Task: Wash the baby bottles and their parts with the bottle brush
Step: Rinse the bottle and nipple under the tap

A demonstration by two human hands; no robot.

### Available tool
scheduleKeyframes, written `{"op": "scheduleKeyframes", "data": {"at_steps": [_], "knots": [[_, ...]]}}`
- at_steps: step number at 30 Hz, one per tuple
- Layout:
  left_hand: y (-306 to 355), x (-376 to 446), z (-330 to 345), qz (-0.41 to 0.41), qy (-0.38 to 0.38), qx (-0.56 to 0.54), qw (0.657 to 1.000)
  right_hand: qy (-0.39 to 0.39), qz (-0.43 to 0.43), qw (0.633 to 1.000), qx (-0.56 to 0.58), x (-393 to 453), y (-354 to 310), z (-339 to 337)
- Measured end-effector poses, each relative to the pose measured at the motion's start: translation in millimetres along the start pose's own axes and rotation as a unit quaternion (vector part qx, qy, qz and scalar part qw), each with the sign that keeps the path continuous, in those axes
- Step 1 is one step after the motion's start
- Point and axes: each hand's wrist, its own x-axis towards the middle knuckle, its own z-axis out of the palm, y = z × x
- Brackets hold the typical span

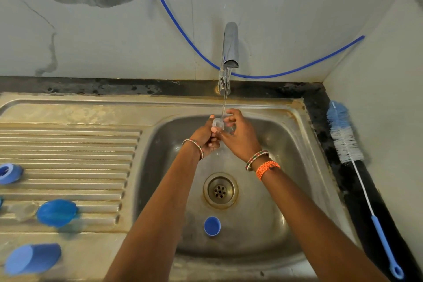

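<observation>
Over the sink basin (281,190), both hands hold a small clear silicone teat (218,123) under the water running from the tap (230,52). My left hand (207,137) pinches the teat from the left; my right hand (240,136) curls its fingers round it from the right. The bottle brush (345,142), blue and white bristles on a long blue handle, lies untouched on the dark ledge at the right. A small blue cap (212,226) sits in the basin below the drain (220,190).
On the ribbed draining board (68,149) at the left lie a blue ring (9,173), a blue dome cap (56,212), a clear part (25,210) and a blue cup-like cover (32,258). A blue hose (183,32) hangs along the wall behind the tap.
</observation>
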Motion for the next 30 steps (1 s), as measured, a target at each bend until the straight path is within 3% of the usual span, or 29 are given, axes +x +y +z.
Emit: {"op": "scheduleKeyframes", "data": {"at_steps": [5,9,13,17,20,21,24,25,26,28,29,30], "knots": [[0,-4,0,-0.013,-0.037,0.014,0.999,0.001,-0.004,1.000,0.026,5,-14,5],[1,-2,-4,-0.033,0.035,0.021,0.999,0.082,0.008,0.997,0.013,4,-6,15],[-2,-2,-14,-0.002,0.111,0.016,0.994,-0.009,0.081,0.995,-0.053,-5,13,27],[-1,-1,-24,0.024,0.106,-0.015,0.994,0.123,0.044,0.991,0.024,-5,1,27],[-1,-2,-27,0.035,0.107,-0.023,0.993,0.027,0.077,0.996,-0.033,-1,2,30],[-2,-3,-28,0.034,0.104,-0.022,0.994,0.029,0.085,0.995,-0.036,-2,1,30],[0,-6,-30,0.043,0.086,-0.017,0.995,0.118,0.098,0.986,0.064,-1,-12,29],[1,-8,-31,0.046,0.082,-0.015,0.995,0.123,0.140,0.972,0.141,3,-17,28],[0,-10,-31,0.049,0.077,-0.009,0.996,0.107,0.209,0.935,0.265,5,-20,26],[0,-17,-29,0.061,0.060,-0.005,0.996,0.064,0.333,0.785,0.518,8,-26,22],[0,-22,-27,0.070,0.049,-0.005,0.996,0.052,0.362,0.725,0.583,6,-28,19],[0,-26,-26,0.075,0.043,-0.004,0.996,0.043,0.378,0.694,0.612,4,-29,16]]}}
